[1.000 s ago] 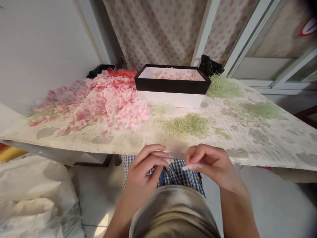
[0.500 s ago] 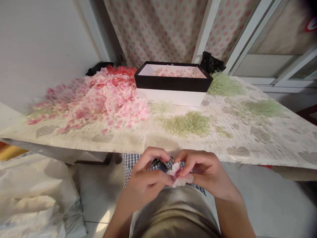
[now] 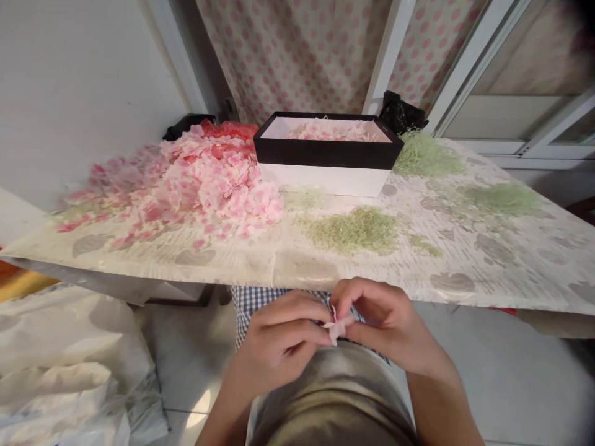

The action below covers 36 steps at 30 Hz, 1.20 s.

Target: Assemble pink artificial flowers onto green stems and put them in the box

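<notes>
A small pale pink flower [image 3: 338, 328] is pinched between my two hands, just in front of the table edge and over my lap. My left hand [image 3: 286, 337] has its fingertips closed on the flower's left side. From the right, my right hand [image 3: 383, 319] grips it with thumb and bent fingers. Beyond the hands, a big heap of pink and white petals [image 3: 204, 186] lies on the left of the table. A white box with a black rim [image 3: 325, 153] stands at the back and holds more pink petals [image 3: 334, 131].
Green moss-like bits [image 3: 356, 230] lie in front of the box, with more green tufts [image 3: 427, 155] to its right on the patterned tablecloth [image 3: 302, 266]. A black bag [image 3: 402, 113] sits behind. White bags [image 3: 69, 353] rest at the lower left.
The flower has turned and looks more folded between my fingers. My left fingers have come down and closed together, nearer to my right hand.
</notes>
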Motion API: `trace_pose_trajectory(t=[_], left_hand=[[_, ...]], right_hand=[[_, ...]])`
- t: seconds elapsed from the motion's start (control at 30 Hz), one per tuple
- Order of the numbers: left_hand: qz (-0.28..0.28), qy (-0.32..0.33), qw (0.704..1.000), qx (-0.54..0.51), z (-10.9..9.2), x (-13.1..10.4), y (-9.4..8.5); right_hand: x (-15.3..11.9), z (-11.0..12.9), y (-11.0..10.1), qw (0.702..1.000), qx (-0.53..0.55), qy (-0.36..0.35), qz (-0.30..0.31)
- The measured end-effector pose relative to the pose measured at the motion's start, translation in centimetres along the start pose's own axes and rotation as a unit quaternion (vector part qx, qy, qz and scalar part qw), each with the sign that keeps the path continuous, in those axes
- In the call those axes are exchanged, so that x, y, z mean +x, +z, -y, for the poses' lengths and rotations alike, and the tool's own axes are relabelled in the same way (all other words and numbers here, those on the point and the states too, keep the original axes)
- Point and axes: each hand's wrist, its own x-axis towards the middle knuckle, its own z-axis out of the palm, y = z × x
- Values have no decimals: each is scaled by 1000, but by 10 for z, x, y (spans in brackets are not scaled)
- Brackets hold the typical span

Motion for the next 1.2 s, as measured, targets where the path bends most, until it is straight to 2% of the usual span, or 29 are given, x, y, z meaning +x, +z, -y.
trace_pose_trajectory(t=[0.13,0.23,0.37,0.43,0.53,0.57,0.63,0.67,0.73,0.8,0.97,1.2], left_hand=[[-2,21,1000,20,1,1,0],[-13,21,1000,-4,0,-1,1],[-26,-29,999,-13,5,0,-3],[-61,-83,994,43,17,10,-12],[-119,-130,968,180,51,41,-31],[-106,-130,961,222,65,54,-37],[-22,-141,948,283,95,78,-47],[0,-143,947,289,109,88,-50],[35,-145,945,290,132,102,-53],[43,-147,948,279,149,109,-53],[-10,-150,964,218,168,111,-55],[-81,-181,976,95,174,115,-56]], right_hand=[[1,-2,0,999,-10,37,-9],[2,-3,-1,999,-16,33,-8],[1,-5,-10,999,-36,-6,-40],[1,-8,-19,995,-61,-34,-77],[1,-17,-37,980,-109,-62,-152],[2,-20,-44,975,-125,-63,-174],[2,-27,-56,966,-152,-56,-199],[3,-30,-60,964,-162,-54,-205],[3,-36,-68,962,-173,-55,-206],[4,-39,-71,961,-176,-58,-205],[6,-41,-70,965,-172,-45,-190],[7,-37,-70,971,-148,-44,-184]])
